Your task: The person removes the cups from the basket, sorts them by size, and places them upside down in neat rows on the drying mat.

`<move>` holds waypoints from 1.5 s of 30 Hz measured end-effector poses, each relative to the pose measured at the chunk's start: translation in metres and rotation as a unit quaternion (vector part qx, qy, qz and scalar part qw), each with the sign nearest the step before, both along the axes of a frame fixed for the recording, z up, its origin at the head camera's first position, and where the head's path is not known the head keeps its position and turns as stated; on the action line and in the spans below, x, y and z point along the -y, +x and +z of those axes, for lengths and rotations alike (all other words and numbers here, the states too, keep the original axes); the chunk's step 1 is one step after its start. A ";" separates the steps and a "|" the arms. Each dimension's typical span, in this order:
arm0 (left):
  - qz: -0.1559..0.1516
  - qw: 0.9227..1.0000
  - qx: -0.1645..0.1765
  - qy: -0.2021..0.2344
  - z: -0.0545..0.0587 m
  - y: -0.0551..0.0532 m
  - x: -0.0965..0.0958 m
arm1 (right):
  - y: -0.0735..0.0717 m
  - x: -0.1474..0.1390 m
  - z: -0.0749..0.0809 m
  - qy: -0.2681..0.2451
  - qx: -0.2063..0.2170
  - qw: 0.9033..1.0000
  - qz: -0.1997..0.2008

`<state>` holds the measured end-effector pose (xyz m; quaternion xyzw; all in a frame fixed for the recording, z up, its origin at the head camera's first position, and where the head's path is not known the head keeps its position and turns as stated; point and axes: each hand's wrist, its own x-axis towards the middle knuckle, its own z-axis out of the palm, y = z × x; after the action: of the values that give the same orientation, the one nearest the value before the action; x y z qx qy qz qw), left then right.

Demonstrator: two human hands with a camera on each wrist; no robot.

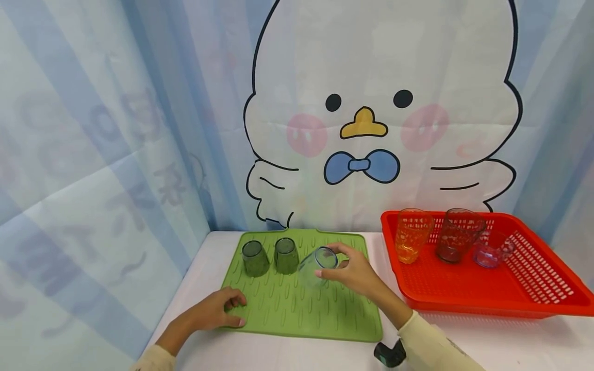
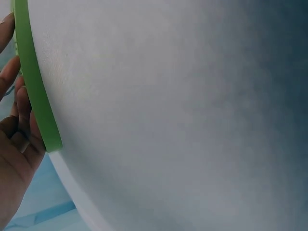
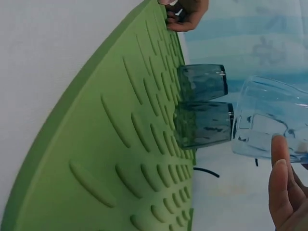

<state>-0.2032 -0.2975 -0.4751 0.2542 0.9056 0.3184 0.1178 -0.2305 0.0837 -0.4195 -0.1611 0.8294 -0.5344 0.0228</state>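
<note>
My right hand [image 1: 355, 272] holds a clear drinking glass [image 1: 310, 269] between thumb and fingers, tilted above the green drying mat [image 1: 297, 322]. In the right wrist view this glass [image 3: 262, 115] hangs apart from the mat's ribbed surface. Two grey-tinted glasses, one at the left [image 1: 255, 260] and one beside it [image 1: 286, 256], stand upside down on the mat's back left part. At the mat's left front edge rests my left hand [image 1: 215, 310], fingers loosely bent and without any glass. The left wrist view catches its fingers along the mat's green rim [image 2: 36, 86].
A red plastic basket [image 1: 464, 288] stands to the right of the mat. Inside are an orange-tinted glass [image 1: 413, 237], a dark glass mug [image 1: 457, 237] and a small purplish cup [image 1: 489, 255]. A small black object [image 1: 391, 354] lies by my right sleeve. A printed curtain [image 1: 362, 201] hangs behind the table.
</note>
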 end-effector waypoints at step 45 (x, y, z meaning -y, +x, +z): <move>-0.020 1.000 0.015 -0.008 0.003 -0.003 0.001 | -0.066 0.037 -0.018 0.208 0.042 0.972 -0.099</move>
<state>-0.2063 -0.2986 -0.4721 0.2667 0.9008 0.3125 0.1402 -0.2967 0.0467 -0.4380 -0.0469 0.9324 -0.3564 0.0378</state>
